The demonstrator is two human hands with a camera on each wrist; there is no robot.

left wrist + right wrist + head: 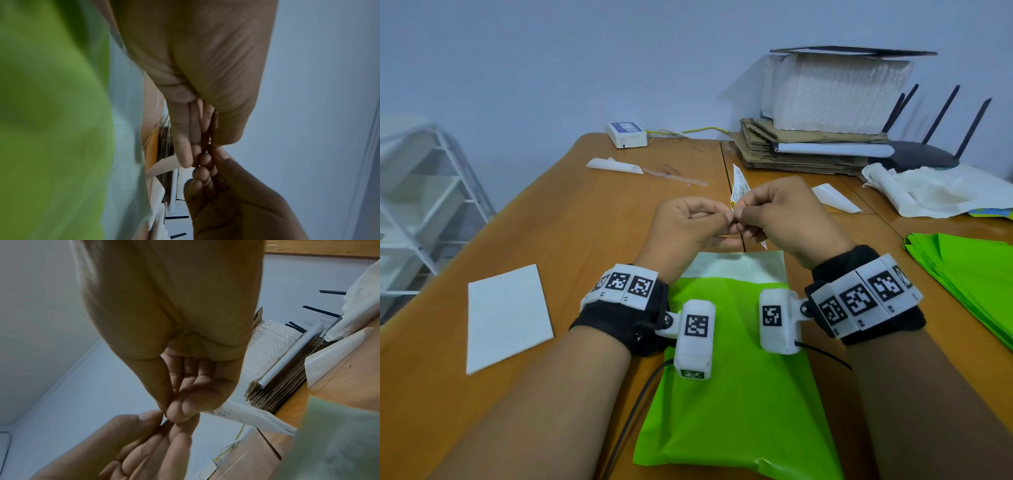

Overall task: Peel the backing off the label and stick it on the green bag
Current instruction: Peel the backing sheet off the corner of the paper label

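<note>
A green bag (739, 370) lies flat on the wooden table (571, 219) under my wrists, its pale flap (739, 267) at the far end. Above that flap both hands meet and hold a white printed label (739, 186) on edge. My left hand (688, 226) pinches the label's near corner with thumb and fingertip. My right hand (777, 212) pinches the same corner from the other side. In the right wrist view the label (252, 418) sticks out to the right past my right thumb (185, 407). The left wrist view shows the bag (51, 113) as a green blur.
A white sheet (506, 315) lies at the near left. A stack of green bags (969, 270) sits at the right edge. Behind are curled backing strips (616, 166), flattened cardboard (801, 154), bubble wrap (832, 92), a router (928, 154), crumpled white wrap (935, 192) and a small white device (626, 134).
</note>
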